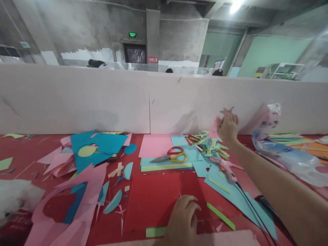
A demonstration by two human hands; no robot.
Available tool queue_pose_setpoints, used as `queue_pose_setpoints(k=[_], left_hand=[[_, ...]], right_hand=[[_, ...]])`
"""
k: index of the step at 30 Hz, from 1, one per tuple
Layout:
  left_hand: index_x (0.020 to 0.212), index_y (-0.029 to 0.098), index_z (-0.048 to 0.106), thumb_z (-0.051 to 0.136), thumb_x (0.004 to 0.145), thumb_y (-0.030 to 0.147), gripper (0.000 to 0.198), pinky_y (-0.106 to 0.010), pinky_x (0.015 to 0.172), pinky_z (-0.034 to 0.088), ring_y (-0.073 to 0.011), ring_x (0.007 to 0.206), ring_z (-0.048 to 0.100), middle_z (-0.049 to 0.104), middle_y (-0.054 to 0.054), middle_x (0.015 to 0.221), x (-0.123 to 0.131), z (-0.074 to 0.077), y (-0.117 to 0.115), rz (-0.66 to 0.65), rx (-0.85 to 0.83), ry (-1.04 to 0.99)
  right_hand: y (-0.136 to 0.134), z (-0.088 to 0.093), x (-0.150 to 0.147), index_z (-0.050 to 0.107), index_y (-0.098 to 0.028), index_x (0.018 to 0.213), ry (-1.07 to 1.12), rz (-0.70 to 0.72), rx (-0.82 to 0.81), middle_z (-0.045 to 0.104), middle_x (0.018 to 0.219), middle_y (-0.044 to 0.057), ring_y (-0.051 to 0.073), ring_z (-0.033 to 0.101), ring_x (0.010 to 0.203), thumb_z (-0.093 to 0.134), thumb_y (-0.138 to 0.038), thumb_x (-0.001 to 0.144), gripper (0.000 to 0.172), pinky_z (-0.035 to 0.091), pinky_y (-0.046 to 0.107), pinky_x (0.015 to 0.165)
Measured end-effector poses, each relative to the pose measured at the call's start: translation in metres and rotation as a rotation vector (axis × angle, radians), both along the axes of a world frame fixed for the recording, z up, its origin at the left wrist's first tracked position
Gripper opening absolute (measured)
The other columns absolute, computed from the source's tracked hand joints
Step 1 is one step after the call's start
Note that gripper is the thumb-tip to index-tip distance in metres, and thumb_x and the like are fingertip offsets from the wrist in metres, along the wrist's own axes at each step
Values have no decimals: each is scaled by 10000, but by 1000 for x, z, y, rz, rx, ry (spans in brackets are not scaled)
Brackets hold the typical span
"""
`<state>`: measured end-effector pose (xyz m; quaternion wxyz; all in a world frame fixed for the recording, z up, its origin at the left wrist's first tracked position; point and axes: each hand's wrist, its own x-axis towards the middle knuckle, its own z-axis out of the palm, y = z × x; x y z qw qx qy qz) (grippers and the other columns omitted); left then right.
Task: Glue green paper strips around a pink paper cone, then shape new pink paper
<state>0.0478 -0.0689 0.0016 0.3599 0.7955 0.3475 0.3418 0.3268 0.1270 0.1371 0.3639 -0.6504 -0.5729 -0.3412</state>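
Observation:
At the back right, my right hand (229, 127) is raised above a heap of small green and yellow paper strips (208, 145). Its fingers are closed, and a piece of pink paper (213, 129) sticks out on their left side. A small brownish-grey shape above the fingertips is too unclear to name. My left hand (182, 218) rests low in the middle, over the right front part of a red paper sheet (153, 200). Its fingers are loosely bent and apart, with nothing seen in them. A pink glue gun (229, 171) lies below my right hand on light-blue paper (230, 194).
Scissors (169, 157) with red and yellow handles lie on stacked coloured paper. Pink offcuts (89, 201) and blue paper (102, 147) spread over the left side. A plastic bag (289, 157) lies at the right. A white partition (102, 99) stands behind the red table.

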Motion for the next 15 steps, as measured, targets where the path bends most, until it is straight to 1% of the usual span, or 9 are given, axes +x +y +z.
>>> queue_pose_setpoints(k=[3,5,6,7,9,10,11,13,15], left_hand=[[846,175,571,359,566,-75,432,-261,843,377,-141,927,500,576,-34,971,1,-3,0,18,18,10],[768,163,571,359,598,-67,355,-235,742,387,-130,809,511,580,-30,834,2,-10,2,34,48,41],[716,156,566,378,624,-50,294,-222,688,380,-121,744,508,569,-24,763,3,-15,3,23,70,65],[666,151,559,415,645,-21,225,-212,643,367,-112,691,502,554,-15,706,4,-20,4,-19,98,98],[561,146,528,512,656,47,138,-197,550,325,-83,582,464,514,13,616,6,-29,6,-152,122,180],[512,143,501,553,654,83,163,-200,500,290,-72,533,430,490,25,574,7,-34,6,-196,121,234],[493,141,482,572,663,111,194,-206,464,253,-64,498,397,477,34,554,9,-37,7,-219,127,284],[492,139,465,578,675,136,215,-212,430,207,-53,456,351,474,46,539,11,-42,7,-266,171,365],[498,140,462,585,667,145,209,-208,422,198,-50,446,347,491,48,539,13,-42,8,-308,240,427]], right_hand=[[-5,-8,-22,475,-154,1114,-440,236,-124,379,1363,146,208,312,1249,333,-221,903,262,154,449,1019],[-4,-20,-40,509,-166,1040,-704,452,-247,399,1349,147,222,337,1233,364,-199,893,209,185,472,1001],[-3,-28,-50,520,-163,1012,-783,531,-295,429,1321,153,230,355,1216,371,-183,888,195,208,468,989],[-1,-36,-61,524,-158,1005,-834,590,-341,476,1268,158,232,390,1179,363,-160,887,200,238,461,967],[3,-54,-82,528,-130,1003,-876,678,-465,591,1041,163,229,495,1005,347,-141,890,213,316,424,881],[6,-63,-91,530,-121,994,-887,704,-499,614,908,136,215,525,897,357,-135,885,205,350,386,817],[8,-72,-100,532,-119,985,-897,724,-523,610,839,113,204,531,830,375,-127,877,190,364,353,764],[13,-86,-112,532,-119,968,-917,765,-563,596,805,97,189,528,766,398,-96,856,176,359,313,694],[18,-95,-118,530,-127,968,-930,803,-597,592,826,94,183,528,765,422,-98,843,168,347,295,677]])
